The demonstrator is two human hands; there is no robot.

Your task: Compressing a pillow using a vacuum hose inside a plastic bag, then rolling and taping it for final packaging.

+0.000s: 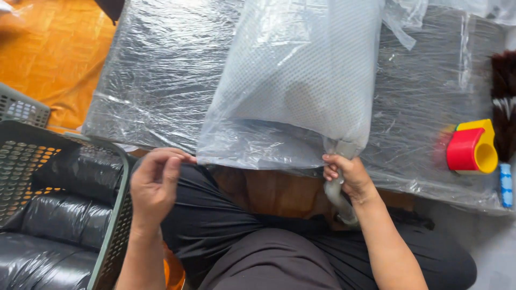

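My left hand point(155, 185) pinches the plastic bag's point(258, 145) open edge; my right hand point(346, 174) is closed on the grey strap point(337, 193) below the mesh cushion point(309, 80) on the worktop point(161, 70). Pulling unevenly could tear the thin film.

Grey-green perforated basket point(115, 215) at left, black shiny packages point(54, 215) inside. Plastic-wrapped table point(156, 70). Red-and-yellow tape dispenser point(473, 147) at right edge, dark brush point(503, 102) just behind it (partly cut off). Orange parquet floor point(54, 53).
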